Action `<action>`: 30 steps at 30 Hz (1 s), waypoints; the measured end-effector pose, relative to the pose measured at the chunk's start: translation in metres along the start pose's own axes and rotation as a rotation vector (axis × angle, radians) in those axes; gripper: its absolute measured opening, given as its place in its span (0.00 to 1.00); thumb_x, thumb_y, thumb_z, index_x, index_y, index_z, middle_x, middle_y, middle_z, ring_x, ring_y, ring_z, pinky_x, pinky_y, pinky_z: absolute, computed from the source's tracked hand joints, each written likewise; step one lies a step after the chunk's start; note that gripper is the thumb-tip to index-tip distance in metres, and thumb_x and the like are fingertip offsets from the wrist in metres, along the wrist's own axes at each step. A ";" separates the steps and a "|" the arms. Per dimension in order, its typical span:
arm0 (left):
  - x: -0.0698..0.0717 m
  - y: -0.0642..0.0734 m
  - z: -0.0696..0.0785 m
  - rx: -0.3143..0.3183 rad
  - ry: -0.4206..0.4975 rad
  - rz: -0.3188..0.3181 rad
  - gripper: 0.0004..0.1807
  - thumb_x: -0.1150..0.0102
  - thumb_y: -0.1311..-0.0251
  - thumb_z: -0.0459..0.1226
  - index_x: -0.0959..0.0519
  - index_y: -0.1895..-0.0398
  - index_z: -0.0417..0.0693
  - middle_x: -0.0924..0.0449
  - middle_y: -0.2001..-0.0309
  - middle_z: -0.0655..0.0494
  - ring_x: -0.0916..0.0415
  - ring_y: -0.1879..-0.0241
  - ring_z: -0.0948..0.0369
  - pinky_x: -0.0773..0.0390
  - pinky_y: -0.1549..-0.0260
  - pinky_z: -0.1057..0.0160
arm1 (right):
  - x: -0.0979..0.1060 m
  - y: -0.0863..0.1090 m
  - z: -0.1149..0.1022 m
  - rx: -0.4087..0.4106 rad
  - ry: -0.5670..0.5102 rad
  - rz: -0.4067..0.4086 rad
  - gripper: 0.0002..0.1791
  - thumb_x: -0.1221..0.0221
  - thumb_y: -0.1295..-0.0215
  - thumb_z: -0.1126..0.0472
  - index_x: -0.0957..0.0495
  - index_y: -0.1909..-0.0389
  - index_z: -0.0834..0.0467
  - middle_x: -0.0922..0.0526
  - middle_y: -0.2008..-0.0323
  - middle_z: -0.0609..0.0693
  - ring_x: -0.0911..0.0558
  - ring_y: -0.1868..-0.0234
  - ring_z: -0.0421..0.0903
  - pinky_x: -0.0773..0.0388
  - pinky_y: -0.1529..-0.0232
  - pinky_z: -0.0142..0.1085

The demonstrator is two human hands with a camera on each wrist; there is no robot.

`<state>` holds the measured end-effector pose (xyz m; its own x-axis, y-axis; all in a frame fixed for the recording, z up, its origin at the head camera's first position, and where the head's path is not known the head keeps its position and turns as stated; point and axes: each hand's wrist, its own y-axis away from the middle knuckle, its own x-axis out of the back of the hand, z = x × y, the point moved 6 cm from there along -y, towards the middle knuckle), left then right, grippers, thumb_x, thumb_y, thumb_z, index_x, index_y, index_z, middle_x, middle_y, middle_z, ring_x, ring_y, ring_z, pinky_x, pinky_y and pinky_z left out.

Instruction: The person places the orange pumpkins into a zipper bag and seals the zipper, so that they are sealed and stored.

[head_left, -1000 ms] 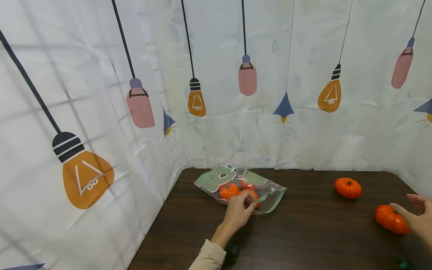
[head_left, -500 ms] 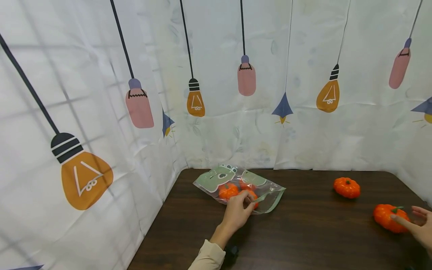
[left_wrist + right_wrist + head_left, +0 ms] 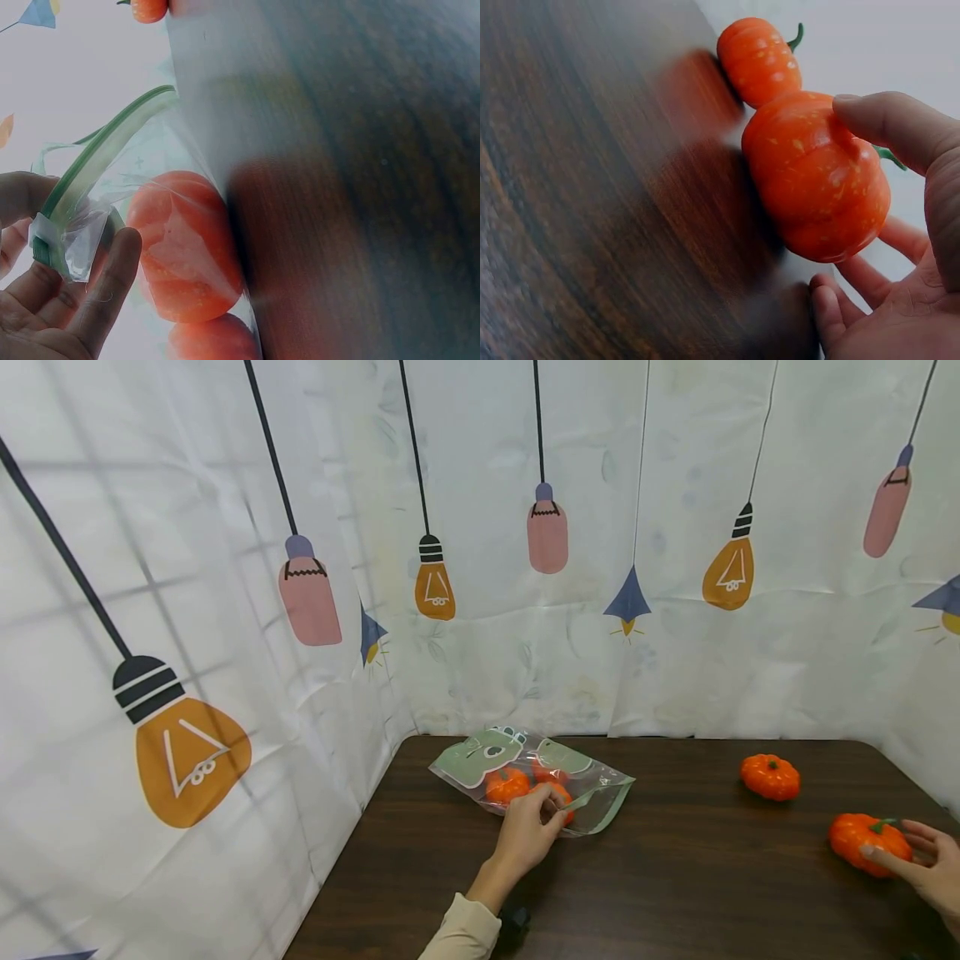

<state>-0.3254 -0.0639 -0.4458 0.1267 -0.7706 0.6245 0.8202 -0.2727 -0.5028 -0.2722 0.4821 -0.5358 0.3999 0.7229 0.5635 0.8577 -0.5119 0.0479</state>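
Observation:
My left hand pinches the green-edged opening of a clear zip bag with a green cartoon print. Inside the bag lie several orange toy pumpkins; in the left wrist view, one bagged pumpkin shows through the film beside the fingers. At the table's right side, my right hand is spread around an orange pumpkin with a green stem. Its thumb lies at the near side of that pumpkin, with the other fingers beyond, some tips hidden. Whether they press on it is hard to tell.
Another orange pumpkin sits farther back on the dark wooden table. A small black object is partly visible by the left sleeve. White curtains printed with lamps hang behind and to the left.
My right hand first drew slightly right of the near pumpkin, then came in closer around it. The left hand and the bag have stayed in place.

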 end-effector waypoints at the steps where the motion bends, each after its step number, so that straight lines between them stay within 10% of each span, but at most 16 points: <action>1: 0.000 0.000 0.000 0.002 0.003 -0.002 0.07 0.33 0.38 0.35 0.22 0.66 0.55 0.20 0.77 0.64 0.32 0.77 0.74 0.29 0.72 0.75 | -0.001 0.000 0.001 -0.010 0.000 -0.008 0.52 0.44 0.28 0.50 0.66 0.24 0.77 0.63 0.25 0.82 0.48 0.32 0.81 0.34 0.39 0.67; 30: 0.000 0.000 -0.001 0.012 0.013 -0.009 0.06 0.33 0.37 0.36 0.22 0.66 0.54 0.22 0.77 0.63 0.32 0.77 0.75 0.29 0.73 0.75 | -0.010 -0.008 0.008 -0.065 -0.017 -0.084 0.55 0.42 0.28 0.53 0.70 0.25 0.77 0.68 0.25 0.82 0.52 0.29 0.81 0.42 0.32 0.70</action>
<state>-0.3258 -0.0644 -0.4467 0.1121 -0.7758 0.6209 0.8282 -0.2724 -0.4898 -0.2807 0.4826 -0.5481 0.3332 0.7723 0.5409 0.8659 -0.4777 0.1486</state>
